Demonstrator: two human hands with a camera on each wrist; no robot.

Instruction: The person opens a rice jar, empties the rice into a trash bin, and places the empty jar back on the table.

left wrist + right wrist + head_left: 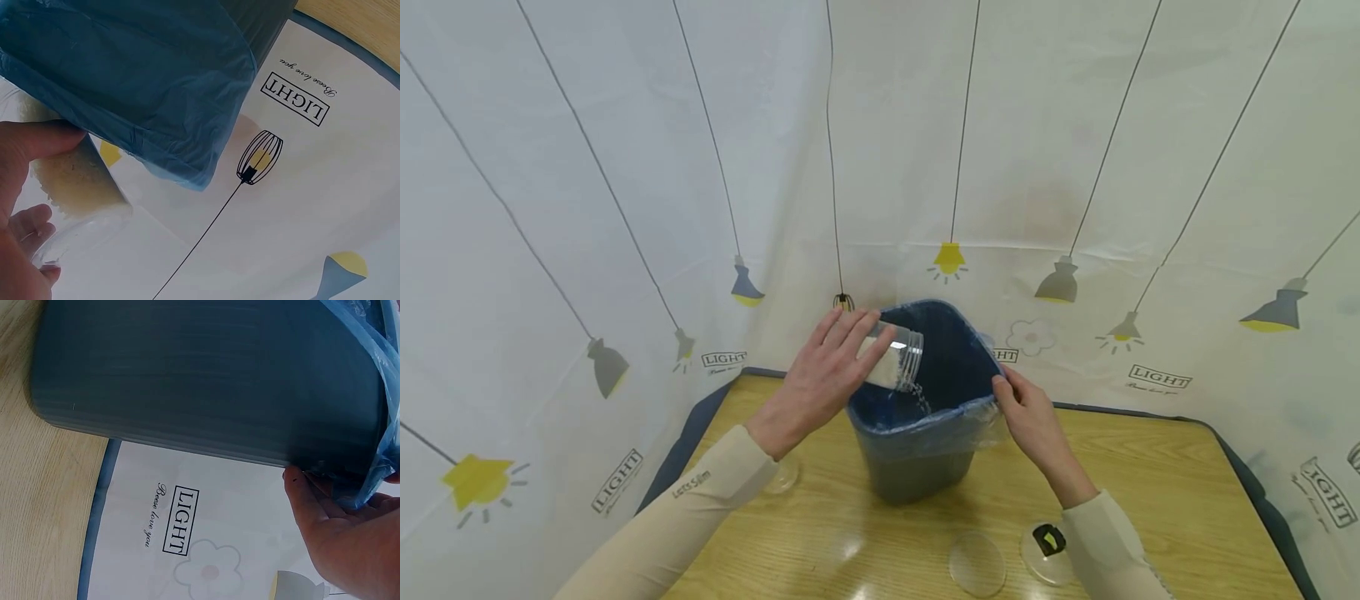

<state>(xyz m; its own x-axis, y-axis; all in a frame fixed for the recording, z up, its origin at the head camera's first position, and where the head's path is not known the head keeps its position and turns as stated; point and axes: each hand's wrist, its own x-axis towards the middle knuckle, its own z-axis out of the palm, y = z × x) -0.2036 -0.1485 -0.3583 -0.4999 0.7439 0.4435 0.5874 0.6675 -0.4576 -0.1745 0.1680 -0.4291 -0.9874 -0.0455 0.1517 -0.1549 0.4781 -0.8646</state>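
My left hand grips a clear jar, tilted mouth-down over the opening of a dark blue-grey waste bin. Pale, granular contents fill part of the jar, and small grains fall from its mouth into the bin. In the left wrist view, thumb and fingers wrap around the jar beside the blue liner. My right hand holds the bin's right rim, with the liner's folded edge pinched under its fingers. The bin's bottom inside is hidden.
On the wooden table, a clear round disc lies before the bin, beside another round piece bearing a black item. A clear round object sits under the left forearm. A lamp-printed sheet hangs behind.
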